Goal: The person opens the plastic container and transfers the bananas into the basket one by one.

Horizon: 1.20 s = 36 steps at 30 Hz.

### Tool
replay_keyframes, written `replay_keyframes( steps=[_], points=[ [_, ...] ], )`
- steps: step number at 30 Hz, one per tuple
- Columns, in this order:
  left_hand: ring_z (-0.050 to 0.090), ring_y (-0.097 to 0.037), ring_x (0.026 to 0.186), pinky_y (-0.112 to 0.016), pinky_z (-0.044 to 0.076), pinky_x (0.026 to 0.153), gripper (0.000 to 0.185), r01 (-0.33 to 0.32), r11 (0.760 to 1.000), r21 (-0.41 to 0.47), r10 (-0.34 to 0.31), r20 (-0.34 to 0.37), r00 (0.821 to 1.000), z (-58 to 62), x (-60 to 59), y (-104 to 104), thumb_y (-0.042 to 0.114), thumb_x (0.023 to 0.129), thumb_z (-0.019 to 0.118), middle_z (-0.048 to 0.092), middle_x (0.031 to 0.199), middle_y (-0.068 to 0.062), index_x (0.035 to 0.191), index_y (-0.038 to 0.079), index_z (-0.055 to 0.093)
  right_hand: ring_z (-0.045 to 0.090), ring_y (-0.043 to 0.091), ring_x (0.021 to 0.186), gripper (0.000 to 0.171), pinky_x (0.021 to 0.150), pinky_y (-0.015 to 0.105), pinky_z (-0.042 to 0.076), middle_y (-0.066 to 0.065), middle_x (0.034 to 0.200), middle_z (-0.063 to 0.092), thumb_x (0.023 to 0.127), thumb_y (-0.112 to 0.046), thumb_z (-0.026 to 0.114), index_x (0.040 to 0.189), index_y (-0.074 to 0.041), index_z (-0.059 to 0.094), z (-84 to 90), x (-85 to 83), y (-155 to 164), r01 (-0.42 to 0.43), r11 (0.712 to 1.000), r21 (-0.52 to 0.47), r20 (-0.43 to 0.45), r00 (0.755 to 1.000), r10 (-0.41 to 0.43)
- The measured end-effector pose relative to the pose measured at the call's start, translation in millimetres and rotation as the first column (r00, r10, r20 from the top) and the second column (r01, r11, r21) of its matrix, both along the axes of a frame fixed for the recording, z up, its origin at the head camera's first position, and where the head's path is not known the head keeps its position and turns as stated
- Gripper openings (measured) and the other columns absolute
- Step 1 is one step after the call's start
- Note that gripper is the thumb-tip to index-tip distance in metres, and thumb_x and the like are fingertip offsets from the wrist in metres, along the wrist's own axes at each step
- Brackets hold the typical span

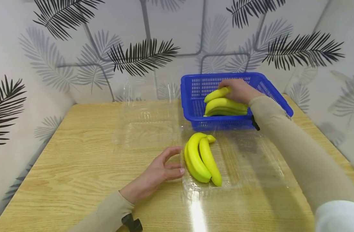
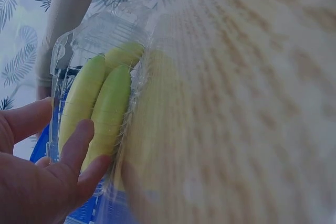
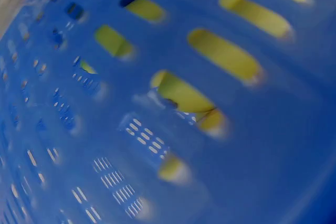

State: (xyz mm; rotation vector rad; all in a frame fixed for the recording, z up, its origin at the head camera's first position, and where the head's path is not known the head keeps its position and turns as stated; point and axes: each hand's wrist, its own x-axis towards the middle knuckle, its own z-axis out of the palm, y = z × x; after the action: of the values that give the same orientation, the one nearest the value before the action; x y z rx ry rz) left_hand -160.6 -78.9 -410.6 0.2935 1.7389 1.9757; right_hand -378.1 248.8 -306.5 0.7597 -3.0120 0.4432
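A bunch of yellow bananas (image 1: 198, 158) lies in a clear plastic clamshell container (image 1: 230, 180) in front of me. Beside its left wall is my left hand (image 1: 158, 172), fingers spread and loosely bent, fingertips right at the plastic. The left wrist view has the same bananas (image 2: 110, 108) seen through the wall, past the fingers. My right hand (image 1: 239, 91) reaches into a blue basket (image 1: 232, 123) and holds a banana (image 1: 217, 94) by its right end. More bananas (image 1: 226, 104) lie below it. In the right wrist view, the basket wall (image 3: 252, 156) hides the hand, and yellow shows through its slots.
Another clear container (image 1: 149, 129) stands with its lid up at the back left of the wooden table (image 1: 78, 154). The first container's lid (image 1: 264, 161) lies folded out to the right, under my right forearm. A leaf-patterned wall (image 1: 165, 29) rises behind the table.
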Motion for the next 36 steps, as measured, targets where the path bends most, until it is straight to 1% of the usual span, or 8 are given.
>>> replay_keyframes(
  steps=[3, 6, 12, 18, 26, 29, 33, 36],
  points=[
    [0.051, -0.036, 0.126, -0.039, 0.052, 0.094, 0.072, 0.000, 1.000, 0.004, 0.000, -0.006, 1.000, 1.3, -0.4, 0.2, 0.001, 0.086, 0.072, 0.027, 0.157, -0.009, 0.148, 0.011, 0.038, 0.052, 0.042, 0.117, 0.035, 0.100, 0.055, 0.040, 0.022, 0.124, 0.061, 0.090, 0.005, 0.057, 0.124, 0.000, 0.062, 0.4, -3.2, 1.3, -0.001, 1.000, 0.008, -0.015, 1.000, 0.002],
    [0.051, -0.036, 0.126, -0.039, 0.052, 0.094, 0.071, -0.002, 1.000, 0.006, 0.002, -0.009, 1.000, 2.2, -0.5, 0.1, 0.000, 0.086, 0.072, 0.027, 0.157, -0.009, 0.148, 0.010, 0.038, 0.052, 0.042, 0.117, 0.033, 0.099, 0.054, 0.040, 0.022, 0.123, 0.062, 0.091, 0.004, 0.058, 0.123, 0.000, 0.063, 1.9, -4.7, 1.5, 0.001, 1.000, 0.003, -0.009, 1.000, -0.001],
    [0.051, -0.036, 0.126, -0.039, 0.052, 0.094, 0.072, -0.003, 1.000, 0.004, 0.003, -0.006, 1.000, 2.0, -0.2, -0.4, 0.000, 0.086, 0.072, 0.027, 0.157, -0.009, 0.148, 0.011, 0.038, 0.050, 0.043, 0.119, 0.037, 0.100, 0.055, 0.039, 0.022, 0.126, 0.060, 0.089, 0.005, 0.055, 0.126, 0.000, 0.062, 0.8, -2.6, 0.2, 0.028, 1.000, 0.001, 0.007, 1.000, -0.028],
    [0.051, -0.036, 0.126, -0.039, 0.052, 0.094, 0.072, -0.001, 1.000, 0.008, 0.001, 0.002, 1.000, 0.3, 0.8, -0.1, 0.000, 0.085, 0.072, 0.027, 0.157, -0.010, 0.148, 0.010, 0.038, 0.051, 0.043, 0.118, 0.037, 0.099, 0.054, 0.040, 0.022, 0.124, 0.061, 0.089, 0.005, 0.055, 0.125, 0.001, 0.062, -2.4, -1.6, 1.0, 0.025, 1.000, -0.004, 0.003, 1.000, -0.025],
    [0.050, -0.036, 0.127, -0.039, 0.052, 0.094, 0.072, -0.005, 1.000, -0.003, 0.005, 0.006, 1.000, 1.4, 1.3, 0.4, -0.001, 0.086, 0.071, 0.027, 0.157, -0.009, 0.148, 0.011, 0.038, 0.049, 0.043, 0.121, 0.038, 0.101, 0.055, 0.039, 0.023, 0.127, 0.059, 0.090, 0.005, 0.055, 0.128, 0.001, 0.061, -3.7, 0.0, 1.7, 0.046, 0.999, -0.009, 0.017, 0.999, -0.045],
    [0.050, -0.036, 0.127, -0.039, 0.052, 0.094, 0.070, -0.004, 1.000, -0.005, 0.004, 0.006, 1.000, 1.7, 1.4, 0.5, -0.001, 0.087, 0.070, 0.028, 0.157, -0.009, 0.148, 0.011, 0.038, 0.048, 0.043, 0.124, 0.039, 0.104, 0.054, 0.039, 0.024, 0.130, 0.058, 0.091, 0.006, 0.054, 0.130, 0.002, 0.060, -4.0, 0.9, 1.8, 0.048, 0.999, -0.012, 0.033, 0.998, -0.048],
    [0.050, -0.037, 0.126, -0.039, 0.052, 0.094, 0.071, -0.006, 1.000, -0.007, 0.006, 0.004, 1.000, 2.0, 1.6, 0.5, -0.001, 0.086, 0.071, 0.027, 0.157, -0.009, 0.148, 0.011, 0.038, 0.043, 0.042, 0.131, 0.041, 0.108, 0.054, 0.036, 0.024, 0.137, 0.053, 0.094, 0.007, 0.050, 0.135, 0.003, 0.056, -4.1, 2.7, 2.8, 0.053, 0.998, -0.017, 0.060, 0.997, -0.052],
    [0.051, -0.037, 0.126, -0.039, 0.051, 0.095, 0.072, -0.006, 1.000, -0.004, 0.006, 0.001, 1.000, 1.7, 1.7, 0.6, -0.001, 0.085, 0.071, 0.027, 0.157, -0.009, 0.148, 0.011, 0.038, 0.042, 0.042, 0.132, 0.042, 0.108, 0.054, 0.035, 0.024, 0.139, 0.051, 0.095, 0.006, 0.048, 0.137, 0.002, 0.054, -3.1, 6.3, 3.7, 0.054, 0.998, -0.029, 0.062, 0.997, -0.052]
  ],
)
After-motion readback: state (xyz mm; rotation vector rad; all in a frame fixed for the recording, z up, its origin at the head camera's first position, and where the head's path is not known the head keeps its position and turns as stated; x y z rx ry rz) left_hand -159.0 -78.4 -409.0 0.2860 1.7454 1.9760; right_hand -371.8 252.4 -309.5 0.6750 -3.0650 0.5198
